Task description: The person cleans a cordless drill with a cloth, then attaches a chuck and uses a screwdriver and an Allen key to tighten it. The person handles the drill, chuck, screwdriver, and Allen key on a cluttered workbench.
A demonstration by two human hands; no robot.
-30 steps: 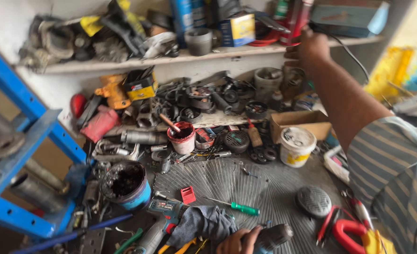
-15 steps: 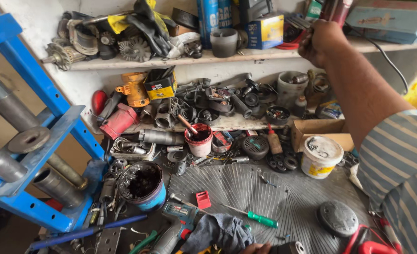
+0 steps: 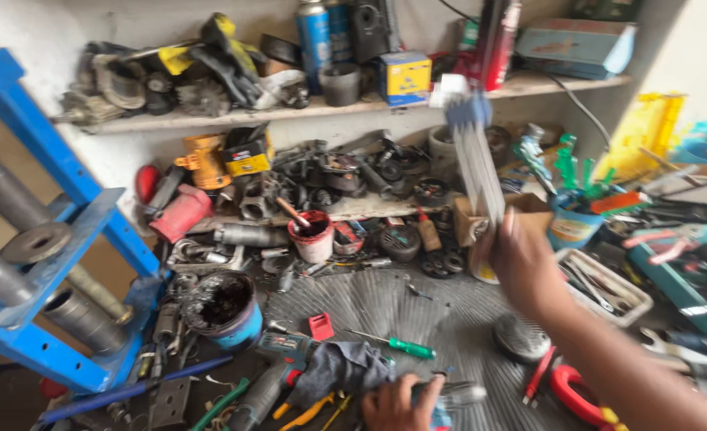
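Note:
My right hand (image 3: 525, 267) is raised over the middle of the workbench, shut on a long thin bundle of grey rods with a blue and white top (image 3: 475, 152); it is motion-blurred, so I cannot tell its kind. Low at the front edge, my left hand (image 3: 392, 405) grips a power tool with a metal nose (image 3: 459, 393) that points right. A green-handled screwdriver (image 3: 397, 345) lies just above that hand. A dark cloth (image 3: 333, 369) and a blue drill (image 3: 277, 359) lie to its left.
A blue metal frame with pipes (image 3: 66, 199) stands at the left. Two cluttered shelves (image 3: 289, 112) hold cans, boxes and metal parts. A blue tub of black grease (image 3: 221, 307), a red-stained cup (image 3: 315, 235), a white tray of tools (image 3: 609, 287) and red pliers (image 3: 577, 391) crowd the ribbed mat.
My right hand has come down from the top shelf to mid-bench, now carrying the long bundle. The view has shifted left and down; my left hand stays on the power tool.

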